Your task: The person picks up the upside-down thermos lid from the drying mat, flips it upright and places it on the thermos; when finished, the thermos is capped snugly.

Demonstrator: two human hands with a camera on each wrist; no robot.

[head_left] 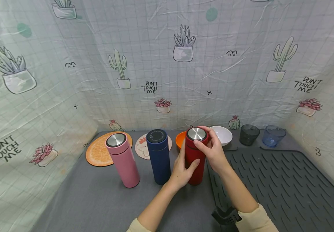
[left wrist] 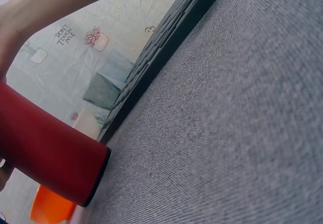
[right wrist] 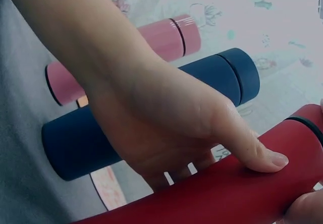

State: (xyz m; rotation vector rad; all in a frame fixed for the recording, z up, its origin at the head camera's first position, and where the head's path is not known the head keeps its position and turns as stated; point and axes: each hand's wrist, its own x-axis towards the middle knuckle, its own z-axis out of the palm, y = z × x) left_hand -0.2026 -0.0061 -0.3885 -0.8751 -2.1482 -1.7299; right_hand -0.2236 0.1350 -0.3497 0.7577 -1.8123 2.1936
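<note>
A red thermos (head_left: 195,167) with a brushed-metal lid top (head_left: 197,133) stands upright, its black-rimmed base at the grey cloth in the left wrist view. My left hand (head_left: 181,172) grips its body from the left, thumb across the front. Around the lid curl the fingers of my right hand (head_left: 214,150), with the thumb on the near side. To the left are a blue thermos (head_left: 160,161) with a dark top and a pink thermos (head_left: 126,167) with a silver top, both upright. The right wrist view shows the left hand (right wrist: 166,103) wrapped about the red body (right wrist: 222,193).
Behind the thermoses lie an orange-slice mat (head_left: 97,151) and a round patterned mat (head_left: 140,147). An orange bowl (head_left: 179,139) is partly hidden by the red thermos. A white bowl (head_left: 223,135), grey cup (head_left: 248,135) and blue cup (head_left: 273,136) stand behind a ridged mat (head_left: 277,180).
</note>
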